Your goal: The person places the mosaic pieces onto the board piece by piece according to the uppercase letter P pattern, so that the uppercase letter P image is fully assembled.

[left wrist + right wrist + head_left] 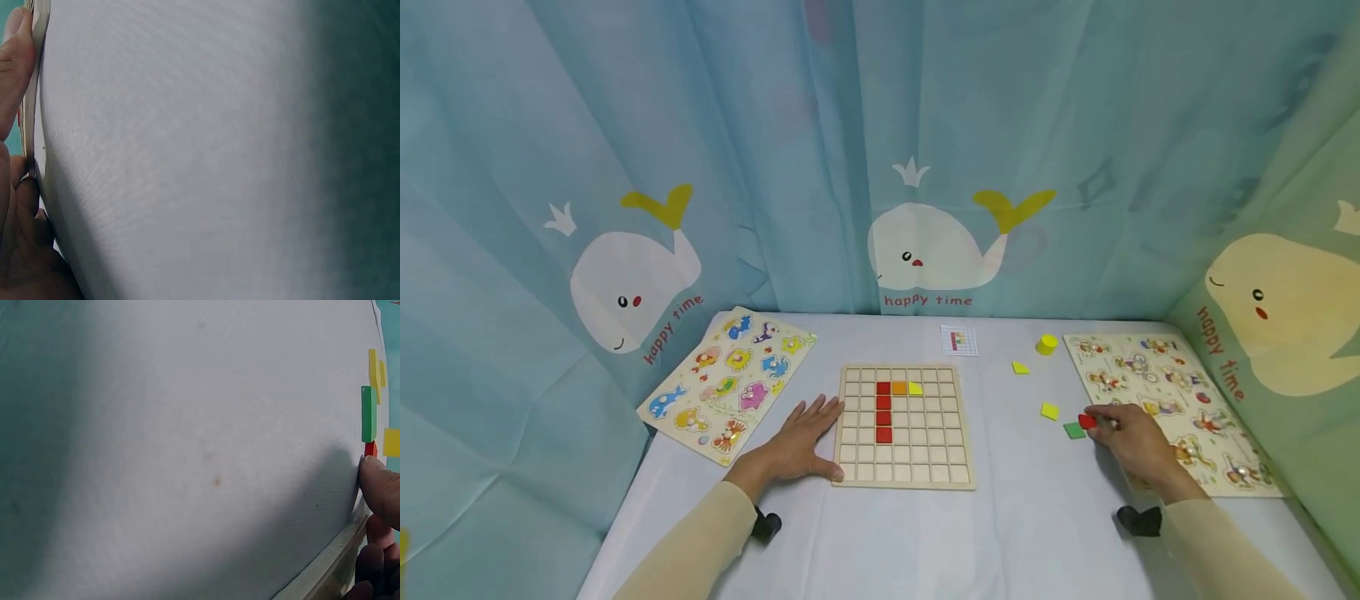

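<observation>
A wooden grid board (932,430) lies mid-table, bearing a column of red tiles (883,402), an orange tile (899,388) and a yellow tile (915,388). Spread fingers of my left hand (797,442) rest along the board's left edge, the thumb at its lower left corner. Over on the right, my right hand (1131,437) pinches a red tile (1087,422) between thumb and fingers, low over the table. Right beside that tile lies a green tile (1074,430); the right wrist view shows the green tile (367,414) just past the thumb tip.
Two yellow tiles, one nearer (1049,411) and one farther (1020,367), and a yellow cylinder (1047,344) sit right of the board. A small pattern card (958,341) lies behind it. Knobbed picture puzzles flank the table, one left (711,396), one right (1150,392), partly under my right hand.
</observation>
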`<state>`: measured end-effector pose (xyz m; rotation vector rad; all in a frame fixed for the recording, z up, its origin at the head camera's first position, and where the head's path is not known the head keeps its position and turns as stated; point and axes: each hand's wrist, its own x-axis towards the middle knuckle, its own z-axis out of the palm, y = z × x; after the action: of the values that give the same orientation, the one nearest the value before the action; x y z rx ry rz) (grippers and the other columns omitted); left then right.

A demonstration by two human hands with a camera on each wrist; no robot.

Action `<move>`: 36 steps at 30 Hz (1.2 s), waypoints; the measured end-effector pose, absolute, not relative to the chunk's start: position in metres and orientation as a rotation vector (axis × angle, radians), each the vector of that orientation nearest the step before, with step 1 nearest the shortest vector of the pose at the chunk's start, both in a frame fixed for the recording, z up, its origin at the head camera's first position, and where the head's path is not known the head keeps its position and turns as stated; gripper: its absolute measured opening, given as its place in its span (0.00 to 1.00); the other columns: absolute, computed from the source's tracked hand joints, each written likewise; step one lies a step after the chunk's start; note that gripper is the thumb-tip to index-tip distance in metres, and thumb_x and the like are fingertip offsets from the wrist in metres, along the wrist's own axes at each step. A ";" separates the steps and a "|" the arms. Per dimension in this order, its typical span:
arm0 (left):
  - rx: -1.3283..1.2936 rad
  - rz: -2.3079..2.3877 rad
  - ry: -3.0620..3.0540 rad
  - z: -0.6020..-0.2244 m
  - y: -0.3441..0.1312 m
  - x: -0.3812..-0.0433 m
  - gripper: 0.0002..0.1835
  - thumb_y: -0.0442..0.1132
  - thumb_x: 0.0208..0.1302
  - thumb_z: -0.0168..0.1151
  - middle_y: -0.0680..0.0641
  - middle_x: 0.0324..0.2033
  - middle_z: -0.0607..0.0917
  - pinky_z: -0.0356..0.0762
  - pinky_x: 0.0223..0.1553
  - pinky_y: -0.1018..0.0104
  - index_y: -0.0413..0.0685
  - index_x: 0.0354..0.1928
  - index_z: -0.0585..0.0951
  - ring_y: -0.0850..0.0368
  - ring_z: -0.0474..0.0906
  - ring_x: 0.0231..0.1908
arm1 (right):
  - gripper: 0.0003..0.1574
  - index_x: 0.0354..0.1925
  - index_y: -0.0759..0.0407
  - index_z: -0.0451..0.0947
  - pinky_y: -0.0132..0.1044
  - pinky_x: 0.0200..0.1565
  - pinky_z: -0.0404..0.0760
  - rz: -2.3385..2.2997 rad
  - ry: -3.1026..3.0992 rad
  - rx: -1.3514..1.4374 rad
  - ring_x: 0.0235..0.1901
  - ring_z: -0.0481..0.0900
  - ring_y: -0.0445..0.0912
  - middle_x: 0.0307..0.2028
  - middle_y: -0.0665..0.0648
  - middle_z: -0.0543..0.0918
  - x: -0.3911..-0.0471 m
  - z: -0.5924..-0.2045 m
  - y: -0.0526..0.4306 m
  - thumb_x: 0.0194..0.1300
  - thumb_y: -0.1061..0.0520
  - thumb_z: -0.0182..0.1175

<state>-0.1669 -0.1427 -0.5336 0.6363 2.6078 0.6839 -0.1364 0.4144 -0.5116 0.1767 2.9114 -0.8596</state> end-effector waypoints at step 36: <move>0.651 0.729 2.595 -0.530 -0.143 -0.167 0.66 0.62 0.51 0.81 0.49 0.85 0.52 0.29 0.85 0.47 0.51 0.85 0.53 0.48 0.38 0.85 | 0.24 0.63 0.68 0.79 0.42 0.39 0.70 -0.916 3.003 0.246 0.45 0.71 0.59 0.53 0.71 0.76 -0.131 -0.520 0.407 0.74 0.59 0.65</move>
<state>-0.1669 -0.1426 -0.5296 0.6509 2.5946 0.7293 -0.1313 0.4075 -0.5203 0.2457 3.0026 -0.9157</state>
